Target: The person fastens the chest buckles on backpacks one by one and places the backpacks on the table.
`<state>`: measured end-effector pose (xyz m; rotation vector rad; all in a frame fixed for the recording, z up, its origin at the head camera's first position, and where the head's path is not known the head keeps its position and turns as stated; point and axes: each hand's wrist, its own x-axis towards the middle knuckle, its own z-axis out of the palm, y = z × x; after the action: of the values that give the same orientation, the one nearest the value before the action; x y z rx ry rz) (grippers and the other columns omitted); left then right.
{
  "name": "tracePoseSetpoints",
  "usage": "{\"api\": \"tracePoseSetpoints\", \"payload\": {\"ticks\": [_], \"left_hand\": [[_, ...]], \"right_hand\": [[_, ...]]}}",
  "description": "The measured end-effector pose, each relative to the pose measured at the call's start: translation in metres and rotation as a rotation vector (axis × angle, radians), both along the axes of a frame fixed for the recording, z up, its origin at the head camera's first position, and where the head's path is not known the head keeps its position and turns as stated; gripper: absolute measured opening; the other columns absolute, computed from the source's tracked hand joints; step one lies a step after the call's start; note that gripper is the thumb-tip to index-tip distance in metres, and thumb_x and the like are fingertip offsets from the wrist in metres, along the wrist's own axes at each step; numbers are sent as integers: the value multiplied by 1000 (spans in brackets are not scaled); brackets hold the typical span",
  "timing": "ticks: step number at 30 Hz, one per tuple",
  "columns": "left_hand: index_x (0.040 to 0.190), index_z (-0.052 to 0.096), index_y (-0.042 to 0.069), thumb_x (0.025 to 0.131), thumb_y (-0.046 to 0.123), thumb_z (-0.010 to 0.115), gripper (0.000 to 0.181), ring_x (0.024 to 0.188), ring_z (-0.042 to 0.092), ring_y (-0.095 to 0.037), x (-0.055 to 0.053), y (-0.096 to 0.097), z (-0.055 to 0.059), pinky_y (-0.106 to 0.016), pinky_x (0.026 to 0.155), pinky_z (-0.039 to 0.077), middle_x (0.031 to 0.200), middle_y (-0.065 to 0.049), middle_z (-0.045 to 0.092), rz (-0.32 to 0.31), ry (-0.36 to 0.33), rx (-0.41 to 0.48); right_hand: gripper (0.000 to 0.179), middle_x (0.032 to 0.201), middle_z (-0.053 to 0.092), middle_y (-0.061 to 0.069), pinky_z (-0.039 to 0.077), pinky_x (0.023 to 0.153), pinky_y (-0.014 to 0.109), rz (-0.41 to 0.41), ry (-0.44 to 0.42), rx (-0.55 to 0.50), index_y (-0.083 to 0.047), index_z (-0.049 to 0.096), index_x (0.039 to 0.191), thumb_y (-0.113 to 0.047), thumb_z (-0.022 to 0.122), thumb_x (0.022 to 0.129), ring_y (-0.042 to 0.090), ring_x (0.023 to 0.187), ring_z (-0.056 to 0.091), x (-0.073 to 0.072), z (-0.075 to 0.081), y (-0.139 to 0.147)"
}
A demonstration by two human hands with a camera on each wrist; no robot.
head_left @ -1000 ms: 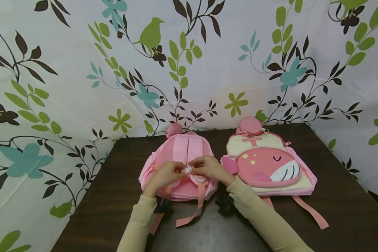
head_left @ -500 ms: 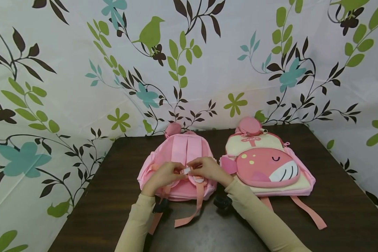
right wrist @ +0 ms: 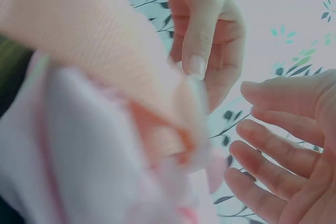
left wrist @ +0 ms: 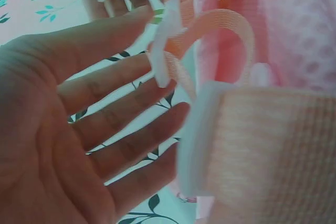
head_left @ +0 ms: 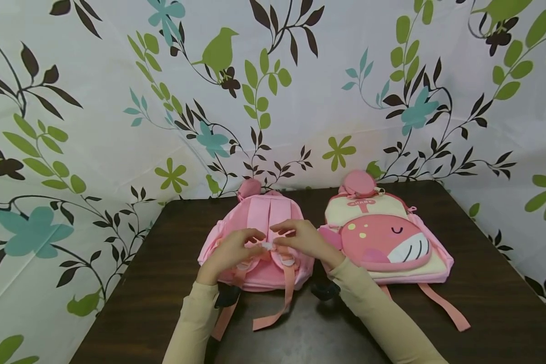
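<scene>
A pink backpack point(head_left: 273, 215) lies with its back panel and straps facing up. In the head view, a small white buckle point(head_left: 267, 245) on peach webbing sits across its straps, between the two hands. My left hand point(head_left: 232, 251) is at the buckle's left; its fingers look straight and spread in the left wrist view, tips beside or touching the white plastic point(left wrist: 165, 45). I cannot tell which. My right hand point(head_left: 306, 240) is to the right of the buckle. In the right wrist view its fingers point(right wrist: 268, 182) are spread, holding nothing, apart from the webbing point(right wrist: 105, 40).
To the right lies a second backpack point(head_left: 391, 242) with a pink whale pocket and a round pink pouch point(head_left: 359, 183) on top. Loose peach strap ends point(head_left: 273, 322) trail over the dark table point(head_left: 136, 303). A patterned cloth point(head_left: 300, 101) hangs behind.
Both hands pinched the white buckle in the earlier frames. Now their fingers have spread and drawn slightly apart, leaving the buckle on the backpack's straps.
</scene>
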<state>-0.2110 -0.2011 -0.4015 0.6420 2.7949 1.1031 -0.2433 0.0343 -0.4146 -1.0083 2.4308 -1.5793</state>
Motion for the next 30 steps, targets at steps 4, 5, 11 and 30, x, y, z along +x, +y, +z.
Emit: {"api": "tracePoseSetpoints", "payload": {"ticks": [4,5,11,30], "left_hand": [[123,69,6,93,28,74,37,108,62,-23,2,3,4,-50,96,51,118,-4,70,40,29,30],[123,69,7,93,28,74,37,108,62,-23,2,4,4,-51,96,50,118,-3,70,48,45,40],[122,70,12,96,32,70,33,109,64,-23,-1,16,7,-53,95,51,117,-1,70,44,195,72],[131,64,10,99,25,67,36,117,62,-23,-8,59,6,-43,101,48,128,-5,65,-82,241,-111]], "right_hand": [[35,119,72,11,54,93,44,-37,41,-42,-3,71,124,-16,75,92,29,110,67,6,12,6],[34,119,72,10,55,93,44,-51,53,-51,-4,71,123,-16,75,91,28,110,67,7,15,8],[33,121,71,6,53,94,50,-115,114,-126,-7,72,123,-17,76,92,28,109,66,12,27,28],[31,131,66,5,54,89,52,-396,230,-9,-13,69,130,-22,66,100,25,122,60,31,48,112]]}}
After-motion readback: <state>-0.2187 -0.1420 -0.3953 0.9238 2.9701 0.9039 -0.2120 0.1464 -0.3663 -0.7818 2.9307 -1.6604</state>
